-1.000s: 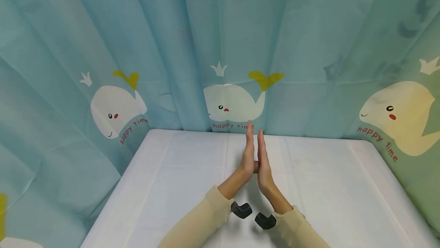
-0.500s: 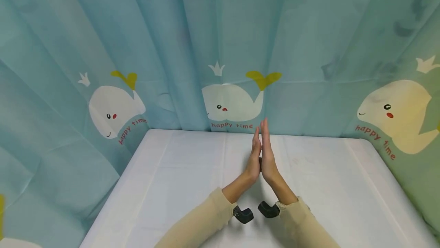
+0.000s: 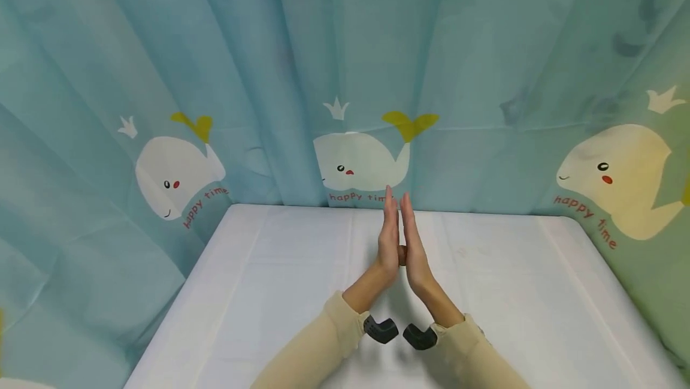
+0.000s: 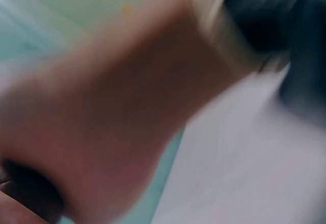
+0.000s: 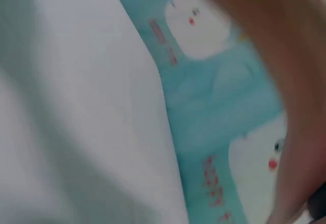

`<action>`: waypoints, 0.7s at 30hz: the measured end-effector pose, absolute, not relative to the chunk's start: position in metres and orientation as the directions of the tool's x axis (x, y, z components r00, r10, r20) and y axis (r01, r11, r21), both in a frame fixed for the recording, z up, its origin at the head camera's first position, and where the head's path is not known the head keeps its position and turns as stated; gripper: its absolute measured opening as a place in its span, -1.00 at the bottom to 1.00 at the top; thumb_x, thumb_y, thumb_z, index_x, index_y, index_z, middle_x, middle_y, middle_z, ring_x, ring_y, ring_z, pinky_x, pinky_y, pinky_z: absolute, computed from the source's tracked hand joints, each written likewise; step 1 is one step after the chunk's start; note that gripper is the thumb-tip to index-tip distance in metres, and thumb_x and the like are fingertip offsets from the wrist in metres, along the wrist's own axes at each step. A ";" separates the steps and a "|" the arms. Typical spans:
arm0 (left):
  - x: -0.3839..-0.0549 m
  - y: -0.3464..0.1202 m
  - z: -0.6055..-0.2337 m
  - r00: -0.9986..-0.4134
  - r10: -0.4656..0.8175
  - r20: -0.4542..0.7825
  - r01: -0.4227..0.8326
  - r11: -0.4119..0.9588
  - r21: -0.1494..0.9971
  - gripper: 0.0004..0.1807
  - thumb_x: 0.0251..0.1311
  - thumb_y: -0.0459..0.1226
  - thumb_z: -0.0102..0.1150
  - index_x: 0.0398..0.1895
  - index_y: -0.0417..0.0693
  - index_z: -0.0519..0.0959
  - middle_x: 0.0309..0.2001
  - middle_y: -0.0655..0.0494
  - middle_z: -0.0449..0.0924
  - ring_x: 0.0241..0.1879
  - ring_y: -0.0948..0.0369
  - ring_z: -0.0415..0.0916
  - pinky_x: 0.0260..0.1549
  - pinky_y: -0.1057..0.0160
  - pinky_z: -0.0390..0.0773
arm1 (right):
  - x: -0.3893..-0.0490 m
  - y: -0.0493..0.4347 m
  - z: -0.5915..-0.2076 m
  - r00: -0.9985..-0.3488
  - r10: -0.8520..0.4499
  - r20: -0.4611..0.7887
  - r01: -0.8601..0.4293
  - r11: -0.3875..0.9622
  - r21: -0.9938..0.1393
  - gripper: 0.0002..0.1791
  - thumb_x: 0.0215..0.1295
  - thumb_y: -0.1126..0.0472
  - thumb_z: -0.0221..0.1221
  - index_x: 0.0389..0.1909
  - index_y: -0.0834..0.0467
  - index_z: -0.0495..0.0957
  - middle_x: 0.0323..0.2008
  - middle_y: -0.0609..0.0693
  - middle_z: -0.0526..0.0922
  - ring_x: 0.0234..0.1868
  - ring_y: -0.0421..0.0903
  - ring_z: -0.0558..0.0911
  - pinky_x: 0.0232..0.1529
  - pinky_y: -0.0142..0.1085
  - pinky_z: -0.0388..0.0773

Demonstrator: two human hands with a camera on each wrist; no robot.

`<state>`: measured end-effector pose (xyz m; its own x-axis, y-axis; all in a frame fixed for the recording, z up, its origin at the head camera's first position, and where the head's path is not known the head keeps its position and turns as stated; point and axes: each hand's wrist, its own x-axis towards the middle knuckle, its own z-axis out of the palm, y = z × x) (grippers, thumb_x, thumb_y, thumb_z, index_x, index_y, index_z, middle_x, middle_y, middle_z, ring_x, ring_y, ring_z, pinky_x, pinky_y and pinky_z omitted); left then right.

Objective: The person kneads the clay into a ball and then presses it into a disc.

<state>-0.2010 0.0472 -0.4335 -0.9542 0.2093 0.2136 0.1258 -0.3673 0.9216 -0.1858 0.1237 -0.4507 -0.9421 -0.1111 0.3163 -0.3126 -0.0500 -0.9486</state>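
My two hands stand palm to palm above the white table in the head view, fingers straight and pointing forward. The left hand (image 3: 387,245) is on the left, and the right hand (image 3: 416,257) faces it. Between the palms sits a small brown, roundish thing (image 3: 402,255), mostly hidden; its kind cannot be told. In the blurred left wrist view it shows as a dark lump (image 4: 33,191) against the palm. A dark edge of it (image 5: 318,203) appears at the right border of the right wrist view.
A white-covered table (image 3: 280,281) lies beneath the hands. Behind it and at both sides hangs a blue-green curtain (image 3: 474,77) printed with whales. Black camera mounts (image 3: 381,329) sit on both wrists, close to each other.
The hands slide against each other: over the last half second the left moved forward and the right drew back a little. Both shifted slightly left, and more of the brown thing shows.
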 end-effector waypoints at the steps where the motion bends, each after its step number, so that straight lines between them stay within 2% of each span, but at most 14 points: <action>1: -0.204 0.045 -0.434 -0.956 0.199 0.215 0.138 -0.340 0.930 -0.30 0.61 0.14 -0.58 0.70 0.23 -0.30 0.67 0.22 -0.37 0.64 0.14 -0.35 0.54 -0.07 -0.30 | -0.182 0.120 -0.450 -0.940 -0.115 0.321 -0.317 -0.051 -0.947 -0.40 0.70 -0.10 -0.58 0.67 -0.23 -0.31 0.65 -0.23 -0.29 0.63 -0.15 -0.28 0.54 0.13 -0.27; 7: -0.212 0.043 -0.442 -0.947 0.233 0.222 0.183 -0.177 0.967 -0.33 0.60 0.10 -0.66 0.69 0.28 -0.32 0.66 0.29 -0.38 0.62 0.18 -0.41 0.51 -0.21 -0.35 | -0.172 0.113 -0.444 -0.949 -0.082 0.304 -0.295 -0.109 -0.949 -0.41 0.68 -0.14 -0.57 0.66 -0.36 -0.25 0.63 -0.32 -0.19 0.62 -0.20 -0.23 0.52 0.17 -0.19; 10: -0.204 0.045 -0.441 -0.932 0.272 0.240 0.187 -0.205 0.961 -0.31 0.59 0.15 -0.66 0.70 0.25 -0.31 0.67 0.25 -0.36 0.63 0.15 -0.40 0.51 -0.20 -0.32 | -0.176 0.117 -0.441 -0.954 -0.057 0.295 -0.287 -0.114 -0.951 -0.44 0.68 -0.16 -0.57 0.62 -0.47 -0.26 0.63 -0.34 -0.18 0.62 -0.24 -0.23 0.54 0.14 -0.26; 14: -0.189 0.044 -0.431 -0.907 0.305 0.291 0.199 -0.299 0.933 -0.29 0.59 0.16 -0.64 0.70 0.23 -0.31 0.67 0.19 -0.32 0.63 0.15 -0.35 0.54 -0.09 -0.28 | -0.184 0.124 -0.440 -0.953 -0.038 0.300 -0.294 -0.110 -0.949 -0.44 0.66 -0.20 -0.57 0.61 -0.51 -0.31 0.63 -0.36 -0.20 0.62 -0.29 -0.26 0.55 0.06 -0.33; 17: -0.182 0.042 -0.424 -0.888 0.321 0.331 0.230 -0.314 0.921 -0.29 0.59 0.17 -0.66 0.69 0.25 -0.33 0.67 0.23 -0.32 0.63 0.21 -0.37 0.54 -0.07 -0.30 | -0.189 0.126 -0.443 -0.954 -0.034 0.299 -0.292 -0.143 -0.946 -0.42 0.65 -0.24 -0.57 0.62 -0.48 -0.32 0.64 -0.31 -0.24 0.62 -0.29 -0.30 0.55 0.00 -0.28; 20: -0.179 0.040 -0.422 -0.877 0.329 0.351 0.251 -0.308 0.918 -0.31 0.59 0.16 -0.69 0.69 0.29 -0.35 0.67 0.24 -0.33 0.63 0.22 -0.39 0.53 -0.10 -0.32 | -0.189 0.125 -0.448 -0.956 -0.042 0.291 -0.278 -0.186 -0.942 -0.39 0.64 -0.26 -0.56 0.63 -0.42 -0.34 0.65 -0.23 -0.31 0.62 -0.25 -0.33 0.51 -0.25 -0.09; 21: -0.179 0.039 -0.423 -0.876 0.325 0.357 0.257 -0.312 0.915 -0.31 0.59 0.15 -0.68 0.69 0.27 -0.35 0.67 0.22 -0.34 0.63 0.21 -0.39 0.53 -0.11 -0.32 | -0.188 0.124 -0.449 -0.956 -0.047 0.290 -0.276 -0.198 -0.941 -0.38 0.64 -0.26 -0.56 0.64 -0.39 -0.35 0.66 -0.19 -0.33 0.62 -0.23 -0.33 0.44 -0.34 0.03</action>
